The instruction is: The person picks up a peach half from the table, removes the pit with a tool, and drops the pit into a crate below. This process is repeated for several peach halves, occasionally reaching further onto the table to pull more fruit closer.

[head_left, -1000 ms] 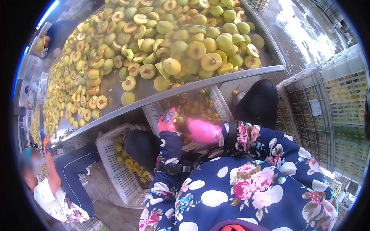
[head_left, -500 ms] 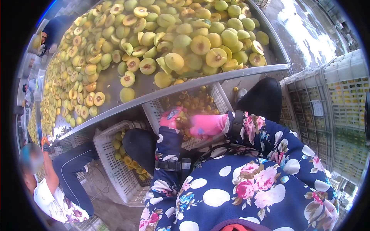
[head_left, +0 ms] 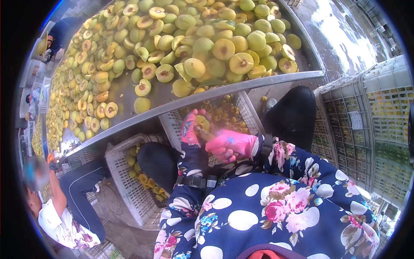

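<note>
The big metal worktop fills the top, with a great heap of cut fruit on it. Past the worktop's near right corner stands a tall stack of crates. Below the near edge, off to the left, a fruit crate holds more fruit. A middle crate sits between the person's knees, partly tucked under the near edge, with small yellow bits inside.

The left hand, in a pink glove, is closed around a fruit piece over the middle crate, just below the worktop's near edge. The right hand, in pink too, looks curled around a thin brown tool, but blur makes it hard to be sure.

I think it works best to hold the fruit snugly and not squash it. Small, soft pushes with the tool seem wise, with its tip kept off the left fingers. Working right over the crate should help too.

The left arm reaches out almost straight. The right arm bends in from the side, fingers folded. The two hands are very close; I cannot tell if they touch.
</note>
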